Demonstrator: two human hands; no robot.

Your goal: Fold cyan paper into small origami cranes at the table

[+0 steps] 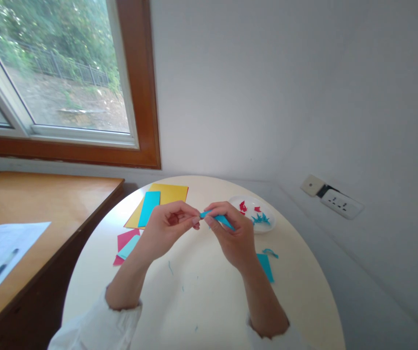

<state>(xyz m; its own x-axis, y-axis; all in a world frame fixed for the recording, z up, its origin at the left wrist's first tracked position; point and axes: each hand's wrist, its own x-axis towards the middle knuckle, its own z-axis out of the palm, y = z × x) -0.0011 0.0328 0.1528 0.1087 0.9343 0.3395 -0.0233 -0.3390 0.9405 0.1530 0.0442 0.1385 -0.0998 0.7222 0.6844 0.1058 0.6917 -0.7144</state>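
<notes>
Above the round cream table (201,311), both hands meet on a thin blue paper strip (218,218). My right hand (232,238) is closed around the strip's lower length. My left hand (168,226) pinches its left tip between thumb and forefinger. Beneath my right wrist lies another blue paper piece (266,266) with a curled blue sliver (270,252) beside it.
A yellow sheet (170,194) with a blue strip (149,208) on it lies at the table's far left. Nearer are pink and light-blue pieces (127,245). A white plate (258,231) holds red and blue scraps. A wooden desk (29,204) with paper and pen stands left. Wall sockets (335,199) are at the right.
</notes>
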